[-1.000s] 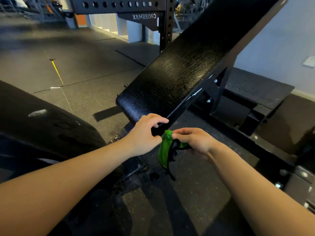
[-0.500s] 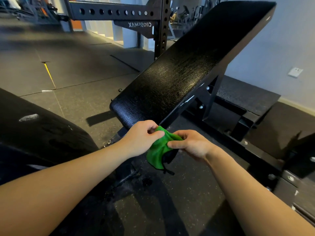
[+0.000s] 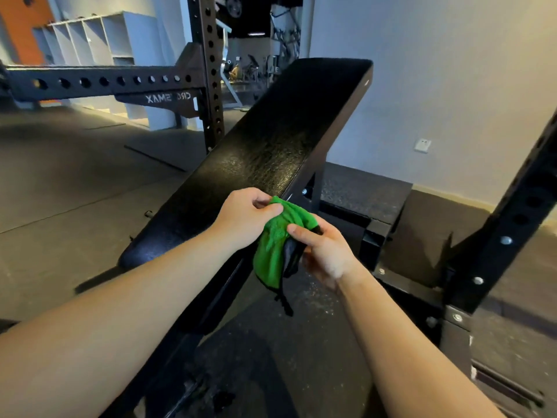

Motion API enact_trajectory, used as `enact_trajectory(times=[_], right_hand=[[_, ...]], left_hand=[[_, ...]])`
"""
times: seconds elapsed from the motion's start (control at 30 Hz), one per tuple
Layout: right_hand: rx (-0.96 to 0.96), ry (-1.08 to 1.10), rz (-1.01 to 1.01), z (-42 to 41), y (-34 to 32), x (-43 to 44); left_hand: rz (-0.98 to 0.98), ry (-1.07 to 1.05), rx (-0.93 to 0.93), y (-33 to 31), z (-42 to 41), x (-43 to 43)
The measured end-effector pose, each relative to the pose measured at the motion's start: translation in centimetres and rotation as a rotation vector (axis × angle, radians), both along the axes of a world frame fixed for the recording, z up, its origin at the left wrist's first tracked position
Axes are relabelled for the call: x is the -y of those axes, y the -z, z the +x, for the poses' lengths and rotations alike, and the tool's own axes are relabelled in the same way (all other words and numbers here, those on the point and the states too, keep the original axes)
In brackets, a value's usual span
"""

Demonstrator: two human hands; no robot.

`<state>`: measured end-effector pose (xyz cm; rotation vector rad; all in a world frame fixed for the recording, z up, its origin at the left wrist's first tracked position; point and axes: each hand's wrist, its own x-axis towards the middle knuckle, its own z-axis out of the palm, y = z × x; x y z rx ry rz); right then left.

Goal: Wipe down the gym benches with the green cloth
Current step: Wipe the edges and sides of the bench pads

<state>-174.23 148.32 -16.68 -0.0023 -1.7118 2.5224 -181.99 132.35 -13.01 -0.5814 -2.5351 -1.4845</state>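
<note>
Opened wider than before, green cloth (image 3: pixel 271 251) hides fingers of right hand (image 3: pixel 327 253).

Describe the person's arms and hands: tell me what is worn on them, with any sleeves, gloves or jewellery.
Nothing is worn that shows. The left forearm and right forearm are bare right to the frame's edge, with no sleeve or cuff in view. The left hand and right hand are ungloved, and no watch, wristband or ring is visible on either.
</note>
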Motion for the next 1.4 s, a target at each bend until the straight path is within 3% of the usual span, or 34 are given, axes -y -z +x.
enact_trajectory(times=[0.37,0.47,0.67,0.93,1.13,1.27,1.4], right_hand=[[0.027,0.827,-0.142,-12.6,-7.7,-7.4],[0.06,0.982,-0.069,-15.9,-9.1,-9.8],[0.062,1.06,0.165,-20.9,-11.9,-15.0],[0.006,1.104,0.358,-26.2,-16.5,-20.1],[-0.086,0.819,0.416,-29.8,-16.4,-19.6],[-0.108,0.816,0.564,-30.4,-14.2,-21.6],[-0.127,0.927,0.408,-31.5,-14.9,-22.7]], left_hand=[[-0.218,-0.014,-0.151,-9.2,-11.2,-12.2],[-0.324,-0.02,-0.202,-12.0,-13.7,-15.4],[-0.567,-0.063,-0.229,-14.6,-18.0,-19.5],[-0.57,-0.023,-0.237,-15.3,-20.0,-20.5],[-0.723,0.004,-0.27,-15.5,-20.8,-20.8],[-0.736,0.02,-0.294,-15.3,-20.7,-20.8],[-0.704,0.048,-0.269,-15.5,-20.4,-20.6]])
